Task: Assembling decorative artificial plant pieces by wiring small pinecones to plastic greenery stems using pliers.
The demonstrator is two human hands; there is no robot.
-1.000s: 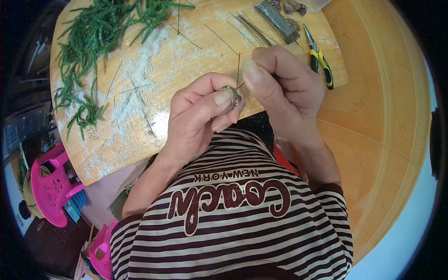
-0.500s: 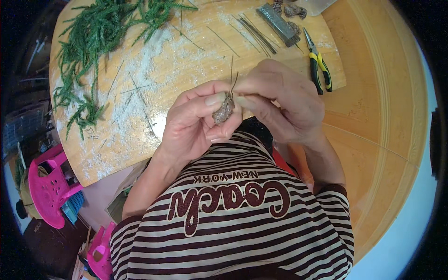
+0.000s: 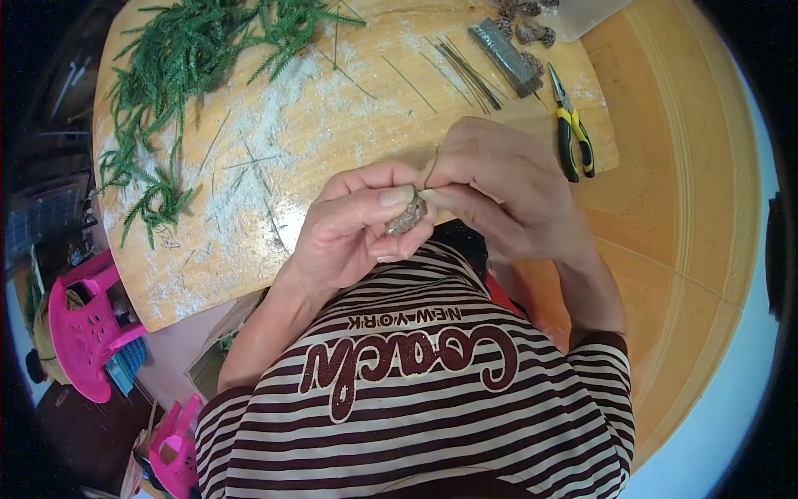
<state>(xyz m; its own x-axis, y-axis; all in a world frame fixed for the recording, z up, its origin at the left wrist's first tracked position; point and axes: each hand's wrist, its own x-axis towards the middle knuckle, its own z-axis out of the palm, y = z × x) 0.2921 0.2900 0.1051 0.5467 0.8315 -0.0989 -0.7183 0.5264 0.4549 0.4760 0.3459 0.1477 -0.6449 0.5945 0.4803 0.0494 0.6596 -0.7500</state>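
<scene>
Between the thumb and fingers of my left hand (image 3: 353,212) is a small brown pine cone (image 3: 406,218), its wired end toward my right hand. A thin dark wire (image 3: 431,165) rises from that end. My right hand (image 3: 503,191) pinches the wire close against the cone, thumb and forefinger pressed together. Both hands meet just over the table's near edge, in front of my striped shirt. My fingers hide how the wire goes round the cone.
Green artificial fir sprigs (image 3: 179,66) lie at the far left amid white flakes. Loose wires (image 3: 470,75), a dark wrapped bundle (image 3: 505,56), yellow-black pliers (image 3: 569,125) and several pine cones (image 3: 532,32) lie at the far right. A pink plastic chair (image 3: 87,328) stands at left.
My right hand has turned and pulled the wire down closer to the cone; the two upright wire ends seen before now show as one. The cone has tilted a little.
</scene>
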